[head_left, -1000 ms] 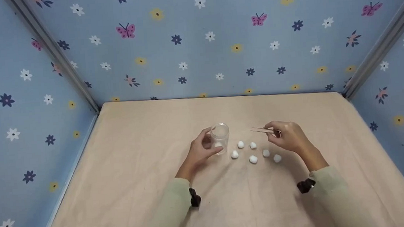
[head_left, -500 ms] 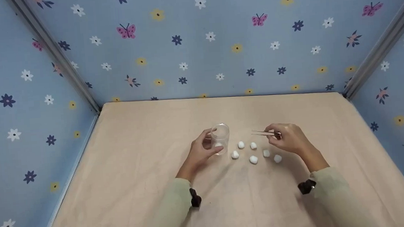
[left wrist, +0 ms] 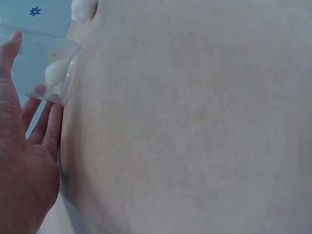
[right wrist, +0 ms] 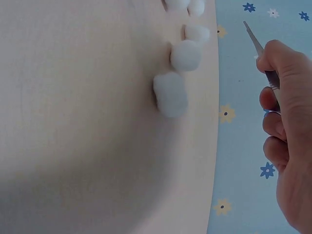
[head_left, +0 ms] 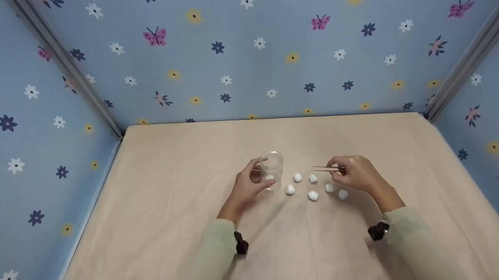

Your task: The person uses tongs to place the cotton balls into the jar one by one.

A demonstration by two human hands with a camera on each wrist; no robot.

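My left hand (head_left: 248, 184) grips a clear plastic cup (head_left: 277, 171) upright on the table, thumb in front and fingers round its far side. Inside the cup, near the bottom, lies one white cotton ball (left wrist: 57, 73). My right hand (head_left: 353, 172) pinches a pair of metal tweezers (head_left: 323, 168), whose tips point left toward the cup. Nothing shows between the tips. Several cotton balls (head_left: 313, 196) lie loose on the table between the hands, just below the tweezers. The right wrist view shows the tweezers (right wrist: 253, 38) above the table, with cotton balls (right wrist: 170, 95) to their left.
A beige cloth covers the table (head_left: 181, 172). Blue flowered panels (head_left: 242, 51) stand at the back and both sides, with grey metal posts (head_left: 68, 67) at the corners. Dark wrist cameras (head_left: 241, 244) sit on both sleeves.
My right hand has come slightly lower in the head view, toward the cotton balls, and the tweezers' arms look closer together. The left hand and the cup have stayed in place.
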